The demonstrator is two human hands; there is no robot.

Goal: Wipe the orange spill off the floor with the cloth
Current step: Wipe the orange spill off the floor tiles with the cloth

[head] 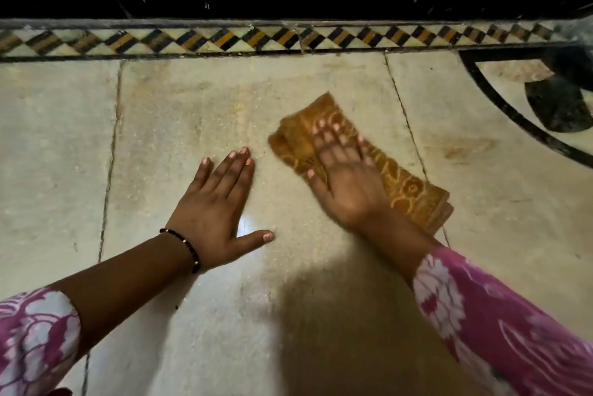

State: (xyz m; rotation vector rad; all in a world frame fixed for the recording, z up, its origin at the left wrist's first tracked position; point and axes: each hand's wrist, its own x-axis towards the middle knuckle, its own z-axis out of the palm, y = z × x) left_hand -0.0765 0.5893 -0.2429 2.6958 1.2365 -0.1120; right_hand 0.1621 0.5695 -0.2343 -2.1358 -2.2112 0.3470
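The folded orange cloth (pixel 359 158) lies on the floor (pixel 199 113) under the right hand (pixel 345 184), fingers (pixel 327 142) spread flat on it, while the left hand (pixel 218 203) rests flat beside, fingers straight.

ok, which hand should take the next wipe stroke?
Right. The right hand already lies flat on the cloth, fingers spread, pressing it to the floor. The left hand rests bare on the tile beside it, apart from the cloth, likely bracing.
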